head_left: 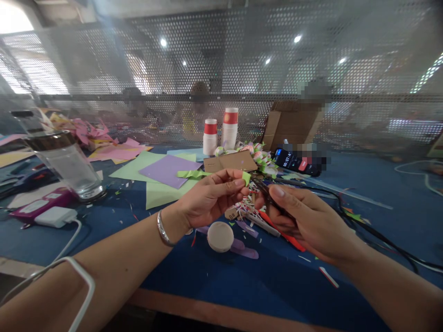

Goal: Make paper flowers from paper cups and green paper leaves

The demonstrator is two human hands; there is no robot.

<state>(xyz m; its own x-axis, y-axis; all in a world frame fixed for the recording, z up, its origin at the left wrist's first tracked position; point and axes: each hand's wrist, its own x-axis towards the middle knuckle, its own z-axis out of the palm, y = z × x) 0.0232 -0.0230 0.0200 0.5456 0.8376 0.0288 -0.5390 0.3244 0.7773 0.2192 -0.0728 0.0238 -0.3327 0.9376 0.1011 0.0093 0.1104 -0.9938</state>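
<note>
My left hand (216,196) pinches a light green paper strip (246,178) between thumb and fingers; a crumpled length of green paper (190,174) shows behind that hand. Wrapped in my right hand (297,216) is a dark, narrow-bladed tool that looks like scissors (265,188), its tip close to the strip's end. My fingers hide most of its handles. Below the hands, a small round whitish paper cup (220,236) lies with its round end toward me, over purple paper pieces (244,249). An orange-red handled object (294,242) lies partly under my right hand.
Purple (169,170) and green paper sheets (129,167) lie at centre left. Behind stand two stacks of paper cups (230,133), near a cardboard piece (231,161) and a phone (296,161). A glass jar (69,166), a charger (55,216) and cables (377,242) flank the hands.
</note>
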